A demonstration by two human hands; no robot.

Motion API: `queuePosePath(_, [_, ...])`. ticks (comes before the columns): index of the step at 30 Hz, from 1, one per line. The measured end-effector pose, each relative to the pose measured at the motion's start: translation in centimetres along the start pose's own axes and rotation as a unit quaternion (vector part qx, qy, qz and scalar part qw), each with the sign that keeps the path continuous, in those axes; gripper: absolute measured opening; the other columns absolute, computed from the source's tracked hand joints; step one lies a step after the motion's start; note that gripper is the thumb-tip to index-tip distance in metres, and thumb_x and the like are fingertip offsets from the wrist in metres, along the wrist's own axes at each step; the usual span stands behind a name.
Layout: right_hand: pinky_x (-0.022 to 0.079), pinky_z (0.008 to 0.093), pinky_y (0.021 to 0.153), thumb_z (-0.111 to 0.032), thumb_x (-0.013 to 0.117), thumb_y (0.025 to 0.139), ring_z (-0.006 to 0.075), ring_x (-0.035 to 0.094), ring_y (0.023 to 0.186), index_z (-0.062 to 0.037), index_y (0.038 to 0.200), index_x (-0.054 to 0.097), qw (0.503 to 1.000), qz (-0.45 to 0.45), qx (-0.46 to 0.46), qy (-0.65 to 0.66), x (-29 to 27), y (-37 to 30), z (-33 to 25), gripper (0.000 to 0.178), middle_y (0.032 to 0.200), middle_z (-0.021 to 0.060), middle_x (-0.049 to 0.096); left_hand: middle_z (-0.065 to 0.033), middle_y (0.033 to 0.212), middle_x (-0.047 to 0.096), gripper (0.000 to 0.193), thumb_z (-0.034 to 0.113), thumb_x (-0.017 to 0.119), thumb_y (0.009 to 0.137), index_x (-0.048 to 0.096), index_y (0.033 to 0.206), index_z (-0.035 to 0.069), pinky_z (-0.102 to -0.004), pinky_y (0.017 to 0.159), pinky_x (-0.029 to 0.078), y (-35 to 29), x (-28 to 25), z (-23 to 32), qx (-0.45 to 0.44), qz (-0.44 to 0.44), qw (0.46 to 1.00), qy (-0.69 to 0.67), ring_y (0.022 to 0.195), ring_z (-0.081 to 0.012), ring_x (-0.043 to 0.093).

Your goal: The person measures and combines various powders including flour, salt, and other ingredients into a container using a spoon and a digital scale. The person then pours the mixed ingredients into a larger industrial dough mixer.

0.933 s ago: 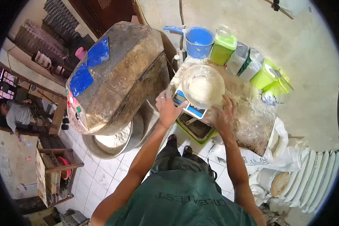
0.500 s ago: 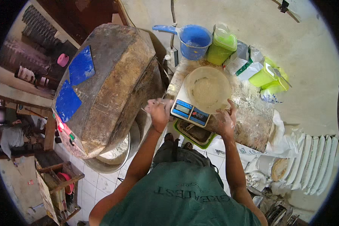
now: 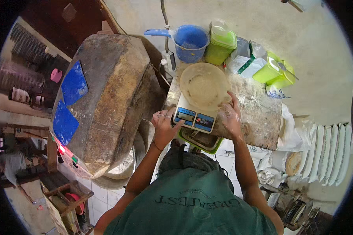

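A white kitchen scale (image 3: 181,102) with a blue panel stands on a worn, flour-dusted tabletop (image 3: 259,107). On its platform rests a shallow translucent bowl (image 3: 205,87), with a pale residue inside. My left hand (image 3: 164,123) is at the scale's left front corner, thumb stretched toward the panel and fingers loosely apart. Beside the bowl's right front rim is my right hand (image 3: 230,117), whose spread fingers reach the rim or come very near it. Flour whitens the fingers of both hands, and neither grips anything.
Along the wall stand a blue dipper (image 3: 191,41), a lime-green container (image 3: 220,47) and another green tub (image 3: 264,70). A bulky wooden-sided machine (image 3: 106,102) rises at left, above a metal bowl (image 3: 121,168) of flour. Below the table's front edge sits a green tray (image 3: 208,147).
My left hand has come in against the scale's corner, its thumb now extended. The right hand's fingers have spread by the bowl's rim. The whole view has shifted slightly.
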State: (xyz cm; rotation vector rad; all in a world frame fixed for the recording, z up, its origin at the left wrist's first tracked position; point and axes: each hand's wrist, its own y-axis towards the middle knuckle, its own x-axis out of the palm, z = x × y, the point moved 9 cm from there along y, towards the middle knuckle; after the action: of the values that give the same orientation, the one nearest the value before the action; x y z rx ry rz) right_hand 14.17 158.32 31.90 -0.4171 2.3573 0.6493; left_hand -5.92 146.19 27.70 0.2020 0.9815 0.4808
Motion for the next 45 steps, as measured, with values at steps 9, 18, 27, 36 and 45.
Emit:
queuePosePath(9, [0.041,0.0390,0.086,-0.007,0.069,0.063,0.0315,0.045,0.107,-0.0009,0.091,0.059,0.996,0.061,0.042,0.050,-1.6,-0.5,0.2,0.029,0.123,0.0160,0.040,-0.0093,0.095,0.053,0.057,0.040,0.069,0.063,0.057,0.108,0.006,-0.0411,0.085,0.029,-0.2,0.7,-0.4,0.005,0.002,1.000,0.012,0.093,-0.0292,0.039])
queuePosePath(18, [0.032,0.0442,0.086,-0.027,0.074,0.058,0.0308,0.039,0.102,-0.0186,0.107,0.059,0.985,-0.031,0.051,-0.162,3.6,-8.5,-0.5,0.052,0.109,0.0083,0.050,-0.0120,0.093,0.050,0.051,0.033,0.070,0.066,0.057,0.107,0.006,-0.0445,0.082,0.030,-0.7,0.7,0.1,-0.033,-0.016,0.999,0.034,0.093,-0.0307,0.038])
queuePosePath(27, [0.035,0.0394,0.082,-0.023,0.075,0.055,0.0286,0.045,0.095,-0.0160,0.105,0.062,0.990,-0.063,0.023,-0.126,3.6,-6.0,-0.4,0.052,0.103,0.0085,0.053,-0.0107,0.090,0.053,0.047,0.032,0.068,0.067,0.058,0.105,0.007,-0.0417,0.081,0.030,-1.0,1.1,-0.2,-0.081,0.014,0.995,0.053,0.091,-0.0293,0.043])
queuePosePath(36, [0.037,0.0407,0.088,-0.007,0.063,0.071,0.0342,0.045,0.103,-0.0030,0.107,0.054,0.993,-0.007,-0.070,0.095,3.8,-9.1,-2.3,0.038,0.113,0.0195,0.043,-0.0219,0.093,0.055,0.037,0.023,0.053,0.077,0.050,0.108,0.003,-0.0435,0.074,0.040,-14.5,1.0,-7.4,-0.180,0.057,0.982,-0.018,0.086,-0.0359,0.052])
queuePosePath(45, [0.044,0.0322,0.064,-0.007,0.057,0.069,0.0249,0.053,0.070,0.0048,0.071,0.055,0.879,-0.344,-0.210,0.254,8.8,-13.2,-10.0,0.012,0.082,0.0142,0.055,-0.0168,0.080,0.059,0.045,0.044,0.048,0.082,0.058,0.082,0.000,-0.0404,0.069,0.043,-44.0,2.8,-2.0,-0.412,-0.143,0.879,-0.192,0.076,-0.0318,0.055])
